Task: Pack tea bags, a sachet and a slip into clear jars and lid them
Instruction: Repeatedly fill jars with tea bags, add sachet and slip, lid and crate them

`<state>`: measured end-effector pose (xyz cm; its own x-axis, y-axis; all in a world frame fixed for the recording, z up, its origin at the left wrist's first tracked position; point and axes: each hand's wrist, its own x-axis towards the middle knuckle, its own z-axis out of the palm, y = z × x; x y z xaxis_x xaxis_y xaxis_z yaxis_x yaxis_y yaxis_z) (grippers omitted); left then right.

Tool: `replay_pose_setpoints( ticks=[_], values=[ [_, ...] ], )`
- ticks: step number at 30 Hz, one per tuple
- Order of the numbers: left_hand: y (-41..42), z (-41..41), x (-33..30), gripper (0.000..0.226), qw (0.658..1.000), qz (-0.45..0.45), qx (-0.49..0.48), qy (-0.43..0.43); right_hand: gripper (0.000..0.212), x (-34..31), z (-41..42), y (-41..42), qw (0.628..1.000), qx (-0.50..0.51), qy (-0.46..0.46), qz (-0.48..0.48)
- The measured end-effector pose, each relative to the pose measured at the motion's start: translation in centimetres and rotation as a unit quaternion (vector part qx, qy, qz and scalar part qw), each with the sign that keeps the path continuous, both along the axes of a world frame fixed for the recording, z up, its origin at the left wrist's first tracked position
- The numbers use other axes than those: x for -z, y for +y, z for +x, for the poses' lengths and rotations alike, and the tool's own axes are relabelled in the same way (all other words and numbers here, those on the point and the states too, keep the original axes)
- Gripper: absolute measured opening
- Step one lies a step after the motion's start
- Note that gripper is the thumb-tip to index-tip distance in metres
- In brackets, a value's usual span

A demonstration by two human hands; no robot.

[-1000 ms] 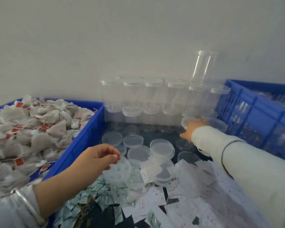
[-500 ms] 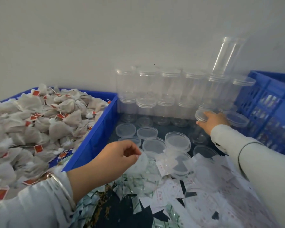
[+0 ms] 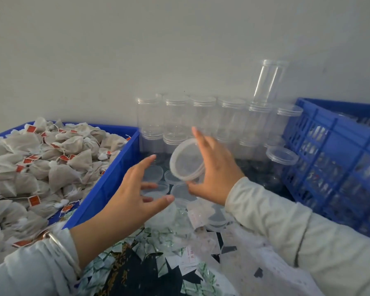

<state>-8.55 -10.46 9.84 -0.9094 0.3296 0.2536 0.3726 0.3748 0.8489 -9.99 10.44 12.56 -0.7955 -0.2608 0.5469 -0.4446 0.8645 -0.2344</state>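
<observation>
A blue bin point(image 3: 113, 174) heaped with pale, pyramid-shaped tea bags point(image 3: 58, 165) carrying red tags sits at the far left. Just right of the bin's wall, the left hand point(image 3: 135, 195) hovers with fingers spread and straight, holding nothing. Right of that hand, the right hand point(image 3: 214, 174) holds a clear jar point(image 3: 186, 160) tipped on its side, round mouth facing the camera, thumb under the rim and fingers behind it. The jar is see-through, slightly frosted, with a thicker lip. Below the jar lie loose clear lids point(image 3: 181, 191), then paper slips point(image 3: 201, 246) and green-printed sachets point(image 3: 160, 248). Behind the jar stand stacked empty jars point(image 3: 203, 116) against the wall. Right of them is a blue crate point(image 3: 333, 159).
</observation>
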Motion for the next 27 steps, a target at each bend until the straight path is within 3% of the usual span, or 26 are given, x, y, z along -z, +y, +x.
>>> replay_pose_setpoints(
  ticks=[3, 6, 10, 13, 17, 20, 23, 27],
  values=[
    [0.1, 0.5, 0.2, 0.089, 0.999, -0.017, 0.02, 0.021, 0.115, 1.0, 2.5, -3.2, 0.993, -0.099, 0.026, 0.06],
    [-0.1, 0.6, 0.3, 0.089, 0.996, -0.068, 0.015, 0.055, 0.113, 1.9, 3.4, -4.5, 0.989, -0.141, -0.007, 0.032],
    [-0.5, 0.6, 0.4, 0.09, 0.989, -0.117, 0.058, 0.066, 0.125, 3.1, 2.6, -2.8, 0.985, -0.083, -0.133, 0.067],
    [-0.1, 0.6, 0.6, 0.09, 0.986, -0.136, 0.066, 0.069, 0.112, 4.4, 2.6, -1.8, 0.984, -0.04, -0.168, 0.044],
    [0.6, 0.4, 0.8, 0.088, 0.994, -0.095, 0.044, 0.027, 0.099, 5.0, 3.3, -2.0, 0.994, -0.015, -0.102, 0.03],
    [1.2, 0.1, 0.5, 0.083, 0.996, 0.018, -0.028, -0.088, 0.087, 5.0, 3.5, -2.6, 0.996, 0.037, 0.078, 0.029],
    [1.3, 0.0, 0.1, 0.082, 0.962, 0.16, -0.039, -0.219, 0.094, 4.9, 3.0, -3.2, 0.983, 0.055, 0.165, 0.058],
    [1.1, 0.1, -0.1, 0.101, 0.934, 0.205, -0.034, -0.292, 0.094, 5.6, 2.6, -3.3, 0.976, 0.06, 0.192, 0.085]
  ],
)
